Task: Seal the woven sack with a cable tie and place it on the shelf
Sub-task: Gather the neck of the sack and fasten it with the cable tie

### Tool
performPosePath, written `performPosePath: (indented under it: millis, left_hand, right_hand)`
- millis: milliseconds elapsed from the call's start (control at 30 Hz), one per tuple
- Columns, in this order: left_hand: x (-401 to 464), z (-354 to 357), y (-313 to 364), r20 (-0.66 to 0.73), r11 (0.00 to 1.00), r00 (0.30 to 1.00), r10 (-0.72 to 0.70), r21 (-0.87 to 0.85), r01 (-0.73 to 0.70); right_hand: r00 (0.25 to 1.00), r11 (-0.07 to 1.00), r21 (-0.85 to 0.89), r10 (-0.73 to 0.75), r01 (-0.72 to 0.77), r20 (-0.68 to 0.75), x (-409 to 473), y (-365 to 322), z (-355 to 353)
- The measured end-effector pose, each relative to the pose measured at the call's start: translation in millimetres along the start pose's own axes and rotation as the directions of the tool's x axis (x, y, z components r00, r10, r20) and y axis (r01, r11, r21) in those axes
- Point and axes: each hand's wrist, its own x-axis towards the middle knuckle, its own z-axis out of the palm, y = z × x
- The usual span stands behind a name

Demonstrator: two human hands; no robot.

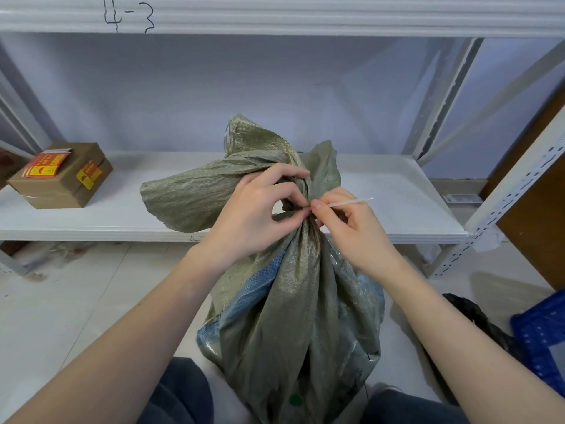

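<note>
upright on the pale floor, between the person's knees and just in front of a white shelf, a grey-green woven sack stands with its long axis vertical and its gathered neck pointing up. its loose mouth flops above the neck, one flap drooping left over the shelf's front edge. blue material shows through the crinkled, faintly shiny weave on its left side. the left hand is closed around the bunched neck, thumb and forefinger pinching at the twist. the right hand pinches a thin white cable tie, whose free tail lies nearly level and points right. two stacked cardboard boxes with red and yellow stickers sit at the shelf's left end.
</note>
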Motion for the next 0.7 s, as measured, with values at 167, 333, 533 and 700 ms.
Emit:
performPosePath:
  millis: [167,333,533,700]
  left_hand:
    - [2,1,-2,0.000,1.000,1.000,0.003,0.014,-0.003]
    - [3,2,-1,-0.014,1.000,1.000,0.012,0.024,-0.011]
    - [3,2,-1,-0.012,1.000,1.000,0.011,0.023,-0.011]
    - [3,0,0,-0.022,0.999,1.000,-0.001,0.047,0.002]
  right_hand:
    - [0.999,0.999,0.039,0.025,-0.023,-0.033,1,2,-3]
    - [0.998,0.999,0.037,0.014,-0.012,-0.065,3,-1,-5]
    - [0.994,0.997,0.078,0.019,-0.011,-0.104,2,-5,-7]
    - [0.994,0.997,0.067,0.040,-0.033,-0.105,4,-6,-11]
